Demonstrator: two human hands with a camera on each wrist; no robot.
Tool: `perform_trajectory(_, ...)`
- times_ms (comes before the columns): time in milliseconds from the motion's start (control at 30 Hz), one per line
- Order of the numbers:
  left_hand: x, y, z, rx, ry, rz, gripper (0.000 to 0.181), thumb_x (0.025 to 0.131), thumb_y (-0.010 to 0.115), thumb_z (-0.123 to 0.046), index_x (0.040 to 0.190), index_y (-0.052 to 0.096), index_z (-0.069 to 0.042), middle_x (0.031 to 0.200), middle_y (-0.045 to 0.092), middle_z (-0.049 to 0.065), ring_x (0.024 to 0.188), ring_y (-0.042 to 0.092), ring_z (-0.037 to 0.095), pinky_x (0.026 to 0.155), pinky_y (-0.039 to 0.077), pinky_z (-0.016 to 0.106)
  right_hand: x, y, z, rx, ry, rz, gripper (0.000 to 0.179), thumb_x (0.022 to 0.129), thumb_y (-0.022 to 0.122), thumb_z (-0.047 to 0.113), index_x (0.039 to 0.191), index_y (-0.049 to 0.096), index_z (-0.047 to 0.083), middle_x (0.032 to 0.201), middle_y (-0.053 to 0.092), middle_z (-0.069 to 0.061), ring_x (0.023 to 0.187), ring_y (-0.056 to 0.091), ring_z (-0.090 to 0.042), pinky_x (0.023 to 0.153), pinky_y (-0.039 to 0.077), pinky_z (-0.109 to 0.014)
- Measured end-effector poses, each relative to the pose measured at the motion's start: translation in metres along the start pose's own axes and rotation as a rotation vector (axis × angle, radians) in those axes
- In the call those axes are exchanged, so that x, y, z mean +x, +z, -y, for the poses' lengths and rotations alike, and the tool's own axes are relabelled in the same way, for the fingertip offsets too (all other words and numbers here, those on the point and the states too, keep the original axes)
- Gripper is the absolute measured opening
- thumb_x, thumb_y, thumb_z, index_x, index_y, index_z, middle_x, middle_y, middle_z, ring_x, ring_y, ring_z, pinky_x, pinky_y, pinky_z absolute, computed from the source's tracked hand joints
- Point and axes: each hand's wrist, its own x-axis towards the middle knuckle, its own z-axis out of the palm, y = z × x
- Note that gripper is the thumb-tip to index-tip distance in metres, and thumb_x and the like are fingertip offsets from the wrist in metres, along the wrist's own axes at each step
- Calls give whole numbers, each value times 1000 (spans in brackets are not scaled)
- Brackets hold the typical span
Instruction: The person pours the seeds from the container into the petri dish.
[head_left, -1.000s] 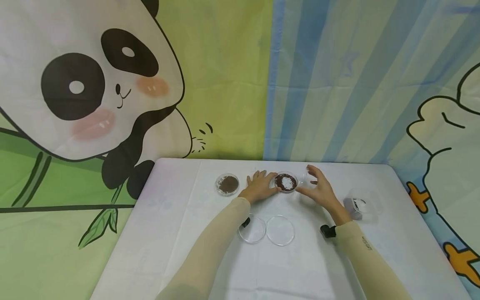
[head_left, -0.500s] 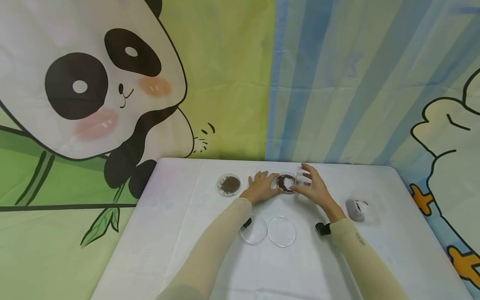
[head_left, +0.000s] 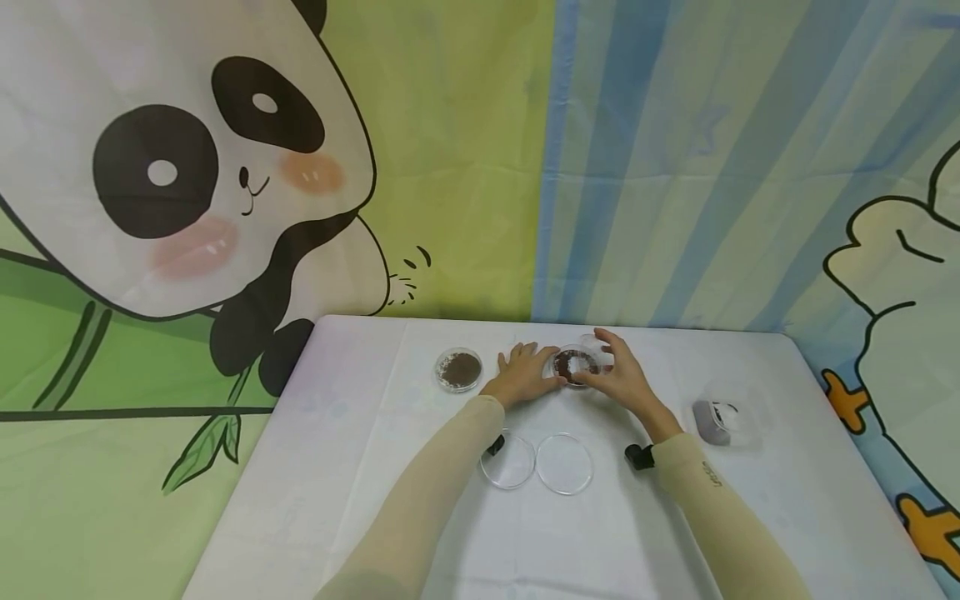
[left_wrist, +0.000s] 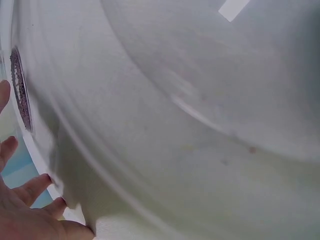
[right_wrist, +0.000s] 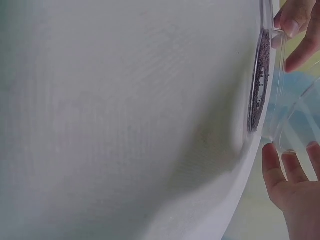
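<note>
A round clear dish (head_left: 565,367) holds dark, soil-like grains around a white patch on the far part of the table. My left hand (head_left: 521,375) lies at its left side with the fingers spread, index finger and thumb at the rim. My right hand (head_left: 628,375) holds a clear, round plastic vessel (right_wrist: 300,120) over the dish's right side, tilted in the right wrist view, thumb near the dish's front edge. In that view the dark grains (right_wrist: 261,80) show through the dish wall. The left wrist view shows only the left fingertips (left_wrist: 32,190) and a sliver of the dish.
A second clear dish (head_left: 458,370) with brown grains stands to the left. Nearer the front lie two clear round plates (head_left: 564,463), side by side, one partly under the left wrist. A small grey container (head_left: 711,422) with clear plastic beside it stands at the right of the white table (head_left: 300,508).
My right hand has moved left, carrying the clear vessel from beside the dish to over its right part. The left hand stays at the rim. The view has shifted slightly.
</note>
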Motion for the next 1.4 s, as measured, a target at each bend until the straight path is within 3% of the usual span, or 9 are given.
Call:
perform_trajectory(333, -2, -4, 3, 17, 21, 15, 79, 89, 61, -66, 157, 32, -35, 160, 31, 11, 147, 21, 40, 110, 16, 70, 10, 6, -2, -165, -77, 21, 99, 78, 89, 26, 154, 31, 1, 150, 39, -24, 132, 39, -48, 102, 36, -65)
perform_trajectory(633, -4, -7, 5, 22, 15, 64, 103, 81, 73, -64, 160, 26, -17, 163, 27, 9, 149, 18, 36, 113, 13, 66, 19, 13, 0, -314, -80, 68, 103, 76, 90, 31, 154, 30, -1, 150, 39, -27, 136, 33, -50, 108, 29, -63)
perform_trajectory(967, -7, -10, 4, 55, 22, 80, 96, 83, 73, -61, 157, 34, -15, 163, 25, 10, 150, 16, 35, 114, 14, 65, 26, 19, 6, -488, -63, 106, 104, 73, 91, 33, 152, 33, -4, 144, 46, -28, 126, 41, -53, 104, 33, -65)
perform_trajectory(1400, -6, -9, 5, 102, 27, 84, 98, 80, 74, -65, 156, 35, -16, 163, 25, 9, 149, 17, 34, 113, 18, 64, 29, 23, 6, -524, -37, 149, 105, 75, 89, 36, 153, 31, -3, 146, 46, -26, 125, 42, -53, 100, 35, -67)
